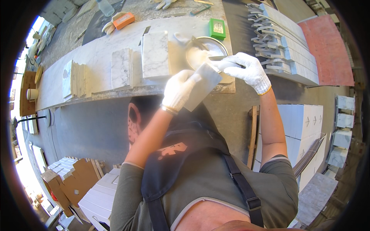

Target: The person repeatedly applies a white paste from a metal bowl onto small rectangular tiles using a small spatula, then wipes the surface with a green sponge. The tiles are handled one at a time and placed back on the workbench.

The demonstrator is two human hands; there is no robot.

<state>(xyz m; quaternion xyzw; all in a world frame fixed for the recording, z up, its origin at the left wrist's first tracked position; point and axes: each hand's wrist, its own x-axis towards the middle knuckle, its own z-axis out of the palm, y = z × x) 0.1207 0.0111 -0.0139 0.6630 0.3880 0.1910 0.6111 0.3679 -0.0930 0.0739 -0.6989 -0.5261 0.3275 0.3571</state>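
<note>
My left hand [177, 90], in a white work glove, grips a pale marble tile [204, 88] by its left side, tilted in front of the bench edge. My right hand [248, 71], also gloved, is closed round a slim tool with a dark flat blade, like a putty knife [216, 58]. That blade is just above the tile's upper corner, by the rim of a round pan [226, 49] holding white paste or powder. Left of the pan, a stack of grey-veined marble tiles [156, 54] stands on the bench. Farther left are two more tile stacks.
The long bench [102, 44] carries a green box [217, 29], an orange box [123, 20], spare gloves [109, 27] and a clear bottle [105, 7]. Strapped white packs [285, 52] stand at the right, beside a red panel [327, 50]. White cartons [295, 119] are near my right elbow.
</note>
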